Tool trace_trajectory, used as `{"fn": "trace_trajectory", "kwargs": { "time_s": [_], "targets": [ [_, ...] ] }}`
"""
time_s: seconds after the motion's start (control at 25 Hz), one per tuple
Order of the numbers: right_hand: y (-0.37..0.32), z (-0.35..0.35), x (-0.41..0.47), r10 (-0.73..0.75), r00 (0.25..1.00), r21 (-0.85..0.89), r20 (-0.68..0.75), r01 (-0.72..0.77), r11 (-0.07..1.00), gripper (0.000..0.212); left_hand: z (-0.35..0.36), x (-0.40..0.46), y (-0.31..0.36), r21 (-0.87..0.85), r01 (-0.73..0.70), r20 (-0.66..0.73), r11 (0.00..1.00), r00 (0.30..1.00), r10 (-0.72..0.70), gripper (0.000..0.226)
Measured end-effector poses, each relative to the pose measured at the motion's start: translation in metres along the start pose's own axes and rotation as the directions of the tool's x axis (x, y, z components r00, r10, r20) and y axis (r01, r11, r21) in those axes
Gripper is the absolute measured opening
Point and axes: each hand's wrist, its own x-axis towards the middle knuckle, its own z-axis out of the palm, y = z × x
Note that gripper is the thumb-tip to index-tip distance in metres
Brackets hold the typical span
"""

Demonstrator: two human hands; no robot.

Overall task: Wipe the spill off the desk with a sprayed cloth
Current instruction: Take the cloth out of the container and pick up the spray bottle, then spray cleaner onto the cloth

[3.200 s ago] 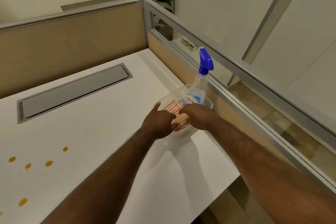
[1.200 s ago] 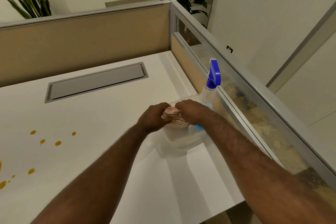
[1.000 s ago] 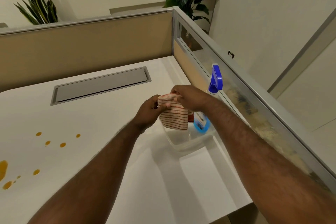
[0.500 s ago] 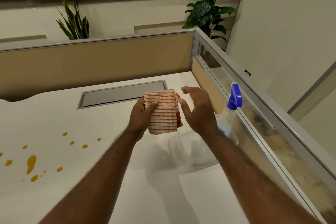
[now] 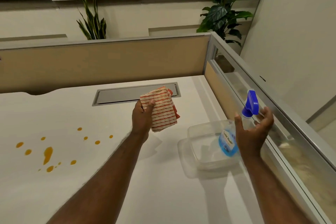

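One folded red-striped cloth (image 5: 161, 110) fills the left hand (image 5: 142, 118).

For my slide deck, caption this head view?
Left hand holds striped cloth; open right hand reaches for spray bottle.

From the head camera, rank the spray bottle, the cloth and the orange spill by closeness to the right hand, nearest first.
1. Spray bottle: right beside the open right hand, standing in the clear tub.
2. Cloth: to the left, held by the left hand.
3. Orange spill: far left on the desk.
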Motion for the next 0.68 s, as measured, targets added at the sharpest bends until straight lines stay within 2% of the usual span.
{"fn": "trace_trajectory", "kwargs": {
  "time_s": [0.08, 0.2, 0.24, 0.36, 0.48, 0.56, 0.68],
  "targets": [
    [-0.001, 0.007, 0.012, 0.077, 0.993, 0.056, 0.088, -0.082, 0.995, 0.067, -0.003, 0.001, 0.003, -0.004, -0.002, 0.029, 1.0, 1.0, 0.002, 0.023],
    [0.002, 0.016, 0.027, 0.087, 0.983, 0.025, 0.164, -0.092, 0.995, 0.035, -0.009, 0.004, 0.007, -0.008, 0.005, 0.063, 1.0, 0.998, -0.005, 0.027],
    [0.001, 0.018, 0.03, 0.09, 0.975, 0.035, 0.201, -0.099, 0.994, 0.031, -0.011, 0.005, 0.008, -0.021, 0.009, 0.072, 1.0, 0.997, -0.007, 0.029],
    [-0.002, 0.024, 0.036, 0.076, 0.956, 0.08, 0.283, -0.103, 0.991, 0.043, -0.018, 0.008, 0.013, -0.064, 0.02, 0.077, 0.998, 0.997, -0.015, 0.031],
    [-0.016, 0.027, 0.037, 0.04, 0.958, 0.071, 0.285, -0.063, 0.995, 0.045, -0.024, 0.012, 0.019, -0.088, 0.016, 0.072, 0.996, 0.997, -0.01, 0.031],
    [-0.043, 0.028, 0.034, -0.064, 0.958, 0.102, 0.279, 0.036, 0.994, 0.052, -0.027, 0.016, 0.024, -0.098, 0.005, 0.069, 0.995, 0.998, 0.002, 0.03],
    [-0.095, 0.035, 0.02, -0.27, 0.906, 0.18, 0.326, 0.221, 0.959, 0.058, -0.031, 0.022, 0.032, -0.14, -0.011, 0.074, 0.99, 0.997, 0.022, 0.03]
  ]
}}
